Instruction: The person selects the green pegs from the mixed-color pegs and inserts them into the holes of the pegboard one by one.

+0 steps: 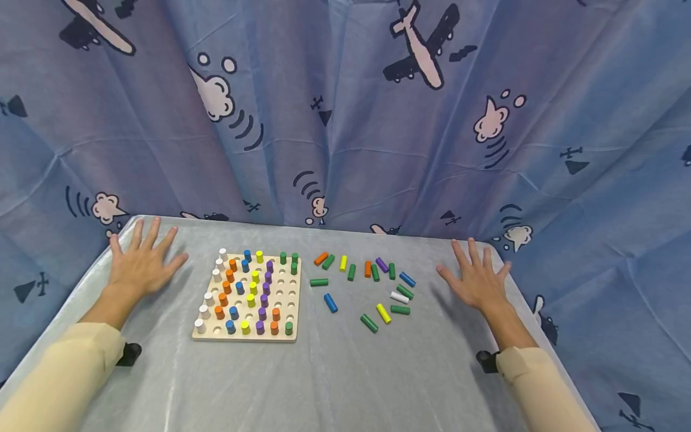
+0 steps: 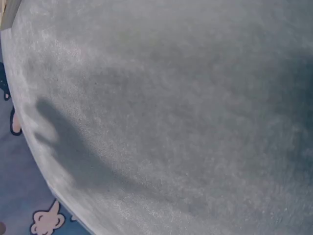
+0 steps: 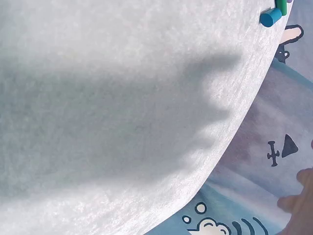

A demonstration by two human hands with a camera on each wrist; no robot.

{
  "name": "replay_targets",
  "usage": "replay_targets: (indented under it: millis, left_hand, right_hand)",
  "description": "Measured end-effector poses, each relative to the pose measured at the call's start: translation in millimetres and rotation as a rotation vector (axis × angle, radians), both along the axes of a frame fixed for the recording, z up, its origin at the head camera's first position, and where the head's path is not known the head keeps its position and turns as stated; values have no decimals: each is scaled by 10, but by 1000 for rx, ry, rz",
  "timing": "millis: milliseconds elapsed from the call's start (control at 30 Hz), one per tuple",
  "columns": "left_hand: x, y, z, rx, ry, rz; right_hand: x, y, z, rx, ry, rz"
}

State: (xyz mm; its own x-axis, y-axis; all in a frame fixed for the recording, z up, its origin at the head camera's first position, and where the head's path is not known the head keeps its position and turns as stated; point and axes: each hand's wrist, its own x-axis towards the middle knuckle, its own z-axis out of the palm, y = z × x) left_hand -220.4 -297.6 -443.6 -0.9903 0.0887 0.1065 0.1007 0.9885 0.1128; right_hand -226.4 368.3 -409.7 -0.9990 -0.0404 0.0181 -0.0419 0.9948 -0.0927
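Note:
My left hand (image 1: 139,264) is held with fingers spread, left of a wooden pegboard (image 1: 243,338), and holds nothing. Upright pegs stand on the board in columns of white, orange, blue, yellow, purple and green; several holes at its right side are bare. Loose pegs lie scattered right of it, among them a blue peg (image 1: 330,303), a yellow peg (image 1: 383,313), a white peg (image 1: 399,297) and a green peg (image 1: 369,323). To their right my right hand (image 1: 477,282) also has spread fingers and nothing in it. In the right wrist view, part of that hand (image 3: 298,200) shows at the lower right.
A grey-white cloth covers the table (image 1: 345,384). Behind and around it hangs a blue curtain (image 1: 356,120) printed with airplanes. Dark wrist mounts (image 1: 129,354) show at both cuffs. Hand shadows fall on the cloth in both wrist views.

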Motion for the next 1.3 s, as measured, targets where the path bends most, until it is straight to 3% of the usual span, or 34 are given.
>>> replay_targets:
  millis: [233,467,667,867,1067,1300]
  left_hand:
    - [52,68,6,-7,35,-58]
    - [144,164,24,30,40,-175]
    - [204,223,28,48,-50,-304]
    - [246,228,12,53,-115,-363]
    - [281,220,-20,79,-143,-419]
    - [331,238,-67,86,-154,-469]
  right_hand:
    - [18,-16,-22,-75,-32,79]
    - [31,-65,-35,-327,-51,160]
    - [62,-124,-102,-518,-3,206]
    - [94,-205,-206,-658,16,212]
    - [116,-266,-272,-743,-28,199]
    - [144,-281,-295,-765,-70,190]
